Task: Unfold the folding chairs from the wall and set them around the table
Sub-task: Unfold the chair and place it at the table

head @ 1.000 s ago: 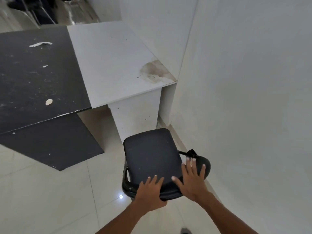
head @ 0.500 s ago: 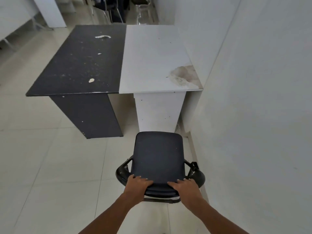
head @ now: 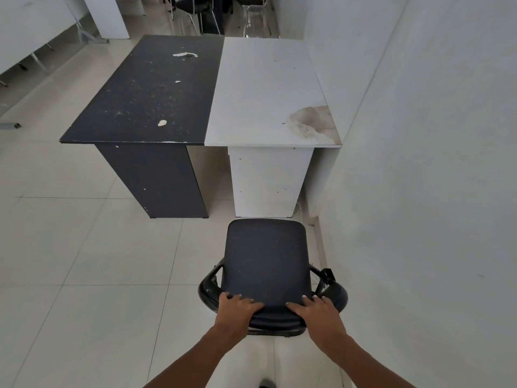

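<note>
A black padded chair point(head: 265, 261) with curved armrests stands on the tiled floor just before me, facing the table. My left hand point(head: 236, 306) grips the near left part of its top edge, fingers curled over the padding. My right hand point(head: 317, 310) grips the near right part the same way. The table point(head: 212, 91) beyond has a black left half and a white right half point(head: 265, 88) with a brown stain at its near right corner. The chair sits in front of the white half's leg panel.
A white wall point(head: 419, 163) runs close along the chair's right side. Several metal-framed chairs point(head: 212, 12) stand behind the table's far end. A white panel point(head: 106, 15) and metal legs are at the far left. Pale tiled floor point(head: 84, 261) spreads to the left.
The chair has swung to face the table squarely. Both hands went from lying flat on the top edge to curling over it. The view has tilted up, showing the whole table.
</note>
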`<state>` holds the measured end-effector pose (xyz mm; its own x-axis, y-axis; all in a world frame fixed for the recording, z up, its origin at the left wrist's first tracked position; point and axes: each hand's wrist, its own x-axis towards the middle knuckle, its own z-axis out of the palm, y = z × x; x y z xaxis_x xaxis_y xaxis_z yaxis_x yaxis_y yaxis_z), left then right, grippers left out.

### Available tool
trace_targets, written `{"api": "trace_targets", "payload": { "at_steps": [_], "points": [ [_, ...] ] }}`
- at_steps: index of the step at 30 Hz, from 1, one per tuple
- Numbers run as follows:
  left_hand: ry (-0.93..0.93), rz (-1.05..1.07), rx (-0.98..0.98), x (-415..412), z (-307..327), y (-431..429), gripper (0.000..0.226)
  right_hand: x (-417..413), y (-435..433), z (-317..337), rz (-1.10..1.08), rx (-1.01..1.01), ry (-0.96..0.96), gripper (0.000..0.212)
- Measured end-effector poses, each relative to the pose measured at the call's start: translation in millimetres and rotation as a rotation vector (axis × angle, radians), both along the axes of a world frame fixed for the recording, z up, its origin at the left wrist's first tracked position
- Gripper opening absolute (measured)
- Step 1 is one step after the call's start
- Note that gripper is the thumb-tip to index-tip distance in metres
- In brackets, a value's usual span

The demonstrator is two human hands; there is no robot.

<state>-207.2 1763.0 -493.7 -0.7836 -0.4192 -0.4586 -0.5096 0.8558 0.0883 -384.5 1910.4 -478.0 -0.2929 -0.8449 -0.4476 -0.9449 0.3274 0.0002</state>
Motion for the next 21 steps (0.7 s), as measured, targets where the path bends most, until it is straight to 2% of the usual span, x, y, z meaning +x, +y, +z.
{"api": "trace_targets", "payload": {
  "at_steps": [10,21],
  "points": [
    [-0.007,0.014,-0.023,-19,2,10,0.061,-16,8,3,-0.005,-0.005,-0.006,0.063],
    [0.007,0.020,-0.017,-21,2,11,0.057,-15,3,-3,-0.052,0.054,-0.025,0.071]
  ]
}}
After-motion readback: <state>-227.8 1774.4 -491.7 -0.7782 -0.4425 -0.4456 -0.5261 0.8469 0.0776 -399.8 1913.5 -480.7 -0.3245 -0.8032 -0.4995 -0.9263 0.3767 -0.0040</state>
